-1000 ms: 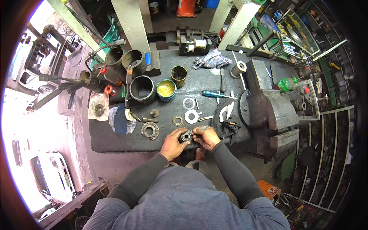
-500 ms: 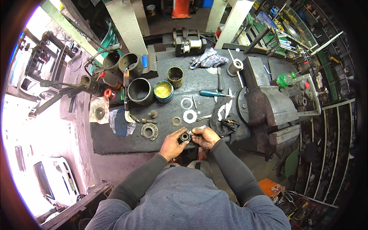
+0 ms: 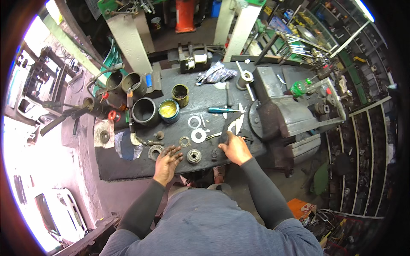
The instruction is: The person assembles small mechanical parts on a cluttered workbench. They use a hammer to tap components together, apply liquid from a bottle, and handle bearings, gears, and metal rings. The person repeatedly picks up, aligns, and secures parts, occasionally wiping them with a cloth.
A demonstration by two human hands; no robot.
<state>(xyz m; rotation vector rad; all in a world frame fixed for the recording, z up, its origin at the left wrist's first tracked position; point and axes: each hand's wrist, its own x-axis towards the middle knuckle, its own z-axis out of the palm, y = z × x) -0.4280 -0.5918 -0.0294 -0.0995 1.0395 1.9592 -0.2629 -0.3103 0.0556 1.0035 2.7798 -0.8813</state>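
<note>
- The bearing [image 3: 194, 156] lies free on the bench [image 3: 128, 164], near its front edge, between both hands.
- Left hand [image 3: 167, 158], at its 9 o'clock, has fingers spread, empty.
- Right hand [image 3: 234, 148], at 2 o'clock, presses fingers together on flat parts by the vise [image 3: 282, 119].
- Risk: a nudge could roll the bearing off.
- Half a second ago both hands gripped it.

— Where's the camera looking from?

— It sits on the person's head and looks almost straight down over the grey-shirted torso onto the dark workbench [image 3: 128, 166], with both forearms rising from the lower edge.

— How near?

— Close above the bench; the bench vise [image 3: 279, 117] fills the right side.

— And farther off?

— The fisheye bends the shelves [image 3: 367, 145] at the rim; those look blurred, perhaps stocked with parts.
</note>
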